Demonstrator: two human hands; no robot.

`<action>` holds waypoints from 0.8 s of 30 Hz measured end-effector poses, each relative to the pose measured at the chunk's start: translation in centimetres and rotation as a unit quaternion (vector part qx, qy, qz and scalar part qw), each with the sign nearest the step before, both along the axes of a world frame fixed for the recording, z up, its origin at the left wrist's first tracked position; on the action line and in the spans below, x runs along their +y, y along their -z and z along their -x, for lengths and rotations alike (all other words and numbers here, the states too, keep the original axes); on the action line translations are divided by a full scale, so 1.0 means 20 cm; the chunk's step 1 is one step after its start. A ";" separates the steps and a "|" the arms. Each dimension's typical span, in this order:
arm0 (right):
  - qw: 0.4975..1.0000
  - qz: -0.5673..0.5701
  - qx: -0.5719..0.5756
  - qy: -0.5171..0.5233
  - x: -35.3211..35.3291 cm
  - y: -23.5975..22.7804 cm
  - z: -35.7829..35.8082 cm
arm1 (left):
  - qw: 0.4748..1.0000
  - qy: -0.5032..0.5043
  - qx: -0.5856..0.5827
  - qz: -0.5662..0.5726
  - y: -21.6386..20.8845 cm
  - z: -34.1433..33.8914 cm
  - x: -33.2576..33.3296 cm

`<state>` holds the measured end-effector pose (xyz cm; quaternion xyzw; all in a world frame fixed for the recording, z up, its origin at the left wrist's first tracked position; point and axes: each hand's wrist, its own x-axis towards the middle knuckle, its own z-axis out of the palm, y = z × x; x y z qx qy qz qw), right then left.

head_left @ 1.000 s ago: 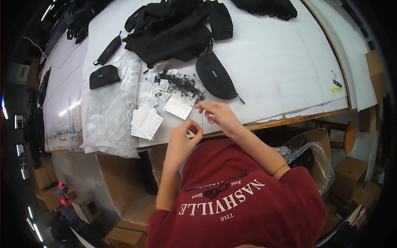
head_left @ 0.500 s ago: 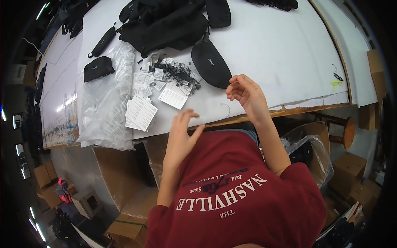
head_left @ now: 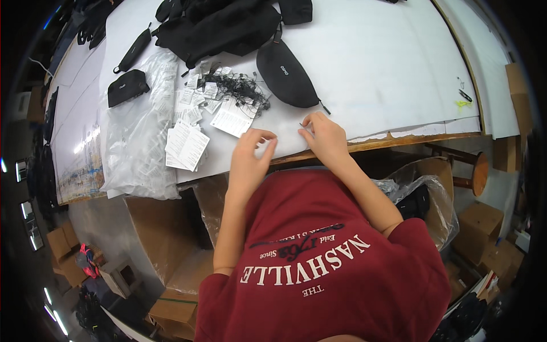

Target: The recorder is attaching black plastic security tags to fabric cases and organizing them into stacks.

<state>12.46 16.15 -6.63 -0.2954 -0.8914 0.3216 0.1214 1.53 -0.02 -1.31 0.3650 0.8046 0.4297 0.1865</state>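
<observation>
My left hand point(head_left: 250, 158) is curled at the table's front edge, its thumb and forefinger coming together at the tips. Anything between them is too small to make out. To its right, my right hand point(head_left: 326, 138) pinches just above the white tabletop, a tiny dark tip showing at its fingers. Beyond that hand lies a flat black zip pouch point(head_left: 286, 77), apart from it. White printed cards point(head_left: 187, 146) and a tangle of black tag strings point(head_left: 235, 86) with small white tags lie past my left hand.
A clear plastic bag point(head_left: 139, 148) full of white tags lies left of the cards. A small black case point(head_left: 127, 88) rests on it. More black bags point(head_left: 219, 34) are heaped behind. A wooden stool point(head_left: 480, 174) and an open plastic-lined carton point(head_left: 439, 171) stand below the table's right side.
My right hand has come down and left, away from the pouch, its fingers closing to a pinch. My left hand has moved slightly up, its thumb and forefinger drawing together.
</observation>
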 end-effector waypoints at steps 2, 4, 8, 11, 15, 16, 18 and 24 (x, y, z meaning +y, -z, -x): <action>0.993 -0.076 -0.011 -0.087 0.00 0.03 0.01 | 0.993 -0.096 0.068 -0.032 -0.06 0.05 -0.05; 0.991 -0.072 -0.003 -0.111 0.04 0.02 0.01 | 0.959 -0.198 0.194 -0.054 -0.08 0.19 -0.16; 0.975 0.176 0.008 -0.133 0.05 -0.16 0.06 | 0.892 -0.301 0.281 0.187 0.02 0.45 -0.47; 0.916 0.362 0.119 -0.122 0.05 -0.19 0.09 | 0.896 -0.263 0.253 0.255 0.07 0.54 -0.56; 0.828 0.524 0.164 -0.113 0.03 -0.27 0.09 | 0.899 -0.271 0.270 0.213 0.03 0.54 -0.55; 0.828 0.529 0.148 -0.112 0.02 -0.28 0.09 | 0.886 -0.284 0.301 0.209 0.02 0.54 -0.54; 0.829 0.532 0.129 -0.115 0.02 -0.30 0.08 | 0.872 -0.297 0.332 0.203 -0.05 0.53 -0.52; 0.901 0.318 0.181 -0.233 -0.05 -0.54 0.08 | 0.972 -0.174 0.152 -0.031 -0.39 0.29 -0.34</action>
